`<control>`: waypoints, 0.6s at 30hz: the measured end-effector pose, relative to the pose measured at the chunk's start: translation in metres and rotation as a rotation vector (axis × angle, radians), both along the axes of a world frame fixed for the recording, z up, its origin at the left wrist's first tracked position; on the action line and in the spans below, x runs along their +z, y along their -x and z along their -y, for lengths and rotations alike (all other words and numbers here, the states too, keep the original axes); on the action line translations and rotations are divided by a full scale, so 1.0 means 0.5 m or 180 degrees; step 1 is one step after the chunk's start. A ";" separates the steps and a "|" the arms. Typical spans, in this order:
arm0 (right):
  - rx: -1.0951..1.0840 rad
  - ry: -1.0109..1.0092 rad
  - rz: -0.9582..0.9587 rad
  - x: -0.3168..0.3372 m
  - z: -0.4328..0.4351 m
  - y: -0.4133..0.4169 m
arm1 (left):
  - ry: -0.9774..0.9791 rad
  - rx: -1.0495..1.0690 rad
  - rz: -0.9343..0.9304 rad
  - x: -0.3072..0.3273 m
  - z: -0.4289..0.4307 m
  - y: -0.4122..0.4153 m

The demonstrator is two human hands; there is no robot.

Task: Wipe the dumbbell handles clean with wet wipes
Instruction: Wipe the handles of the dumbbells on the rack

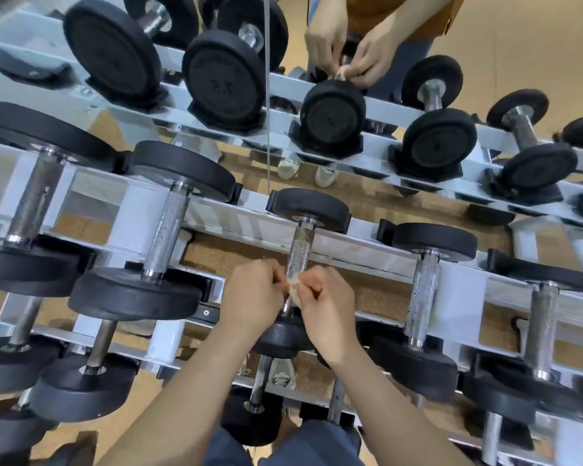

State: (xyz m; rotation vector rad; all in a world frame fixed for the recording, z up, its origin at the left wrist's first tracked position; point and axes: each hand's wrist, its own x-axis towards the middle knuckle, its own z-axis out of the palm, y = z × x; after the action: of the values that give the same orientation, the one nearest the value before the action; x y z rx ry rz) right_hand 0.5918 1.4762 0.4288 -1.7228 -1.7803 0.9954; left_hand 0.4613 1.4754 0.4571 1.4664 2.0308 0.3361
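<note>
A small black dumbbell lies on the top tier of the white rack (236, 216), its knurled chrome handle (299, 250) pointing away from me. A pale wet wipe (294, 286) is wrapped round the near end of that handle. My left hand (253, 297) pinches the wipe from the left and my right hand (327, 307) pinches it from the right, both with curled fingers. The near weight head (283, 338) is partly hidden under my wrists.
Larger dumbbells (164, 237) lie to the left and smaller ones (423, 290) to the right on the same tier, more on the tier below. A mirror (317, 95) behind the rack reflects the rack and my hands. My shoes show on the cork floor.
</note>
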 end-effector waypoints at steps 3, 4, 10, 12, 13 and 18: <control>0.0187 0.0918 -0.0087 0.013 0.010 -0.024 | 0.0352 -0.0227 -0.0166 0.007 0.015 0.003; 0.0316 0.1135 -0.0033 0.020 0.003 -0.032 | 0.0422 -0.0350 -0.0278 0.011 0.012 0.004; 0.1137 0.1507 0.0497 0.053 -0.029 -0.070 | 0.0498 -0.1050 -0.0269 0.025 -0.011 -0.020; 0.0951 0.1574 0.0503 0.054 -0.032 -0.095 | 0.0396 -0.1212 -0.0420 0.032 -0.003 -0.062; 0.0778 0.1576 0.0371 0.056 -0.031 -0.101 | 0.0313 -0.1224 -0.0531 0.031 -0.003 -0.075; 0.0912 0.1363 0.0037 0.069 -0.009 -0.051 | 0.0403 -0.0940 -0.0692 0.032 0.012 -0.020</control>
State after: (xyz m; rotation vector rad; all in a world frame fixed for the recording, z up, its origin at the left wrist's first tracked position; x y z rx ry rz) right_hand 0.6170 1.4808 0.4633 -1.7378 -1.9646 1.5871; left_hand 0.4711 1.4695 0.4732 1.7533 1.9190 -0.0755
